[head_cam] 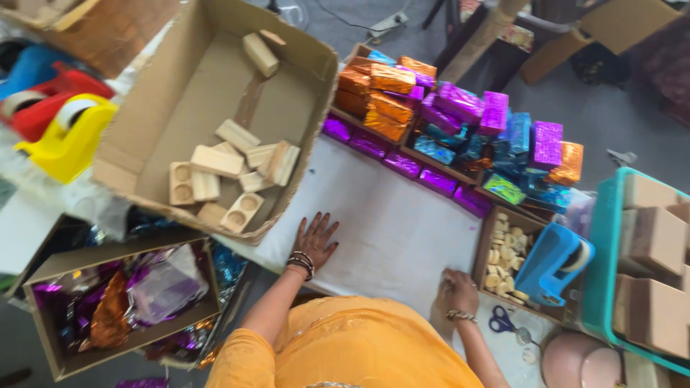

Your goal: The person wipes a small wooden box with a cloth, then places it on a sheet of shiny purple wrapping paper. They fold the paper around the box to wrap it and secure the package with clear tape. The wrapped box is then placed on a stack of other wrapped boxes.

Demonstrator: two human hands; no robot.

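white sheet lies under both our hands: our left hand rests flat, fingers spread, beside the cardboard box of wooden blocks; our right hand curls loosely, holding nothing we can see.

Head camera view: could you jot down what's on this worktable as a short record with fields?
Left hand: flat on the white sheet, fingers spread, holding nothing
Right hand: curled at the sheet's edge; contents unclear
Cardboard box: wooden blocks
Back row: foil-wrapped blocks, orange, purple, blue
By right hand: blue tape dispenser, scissors
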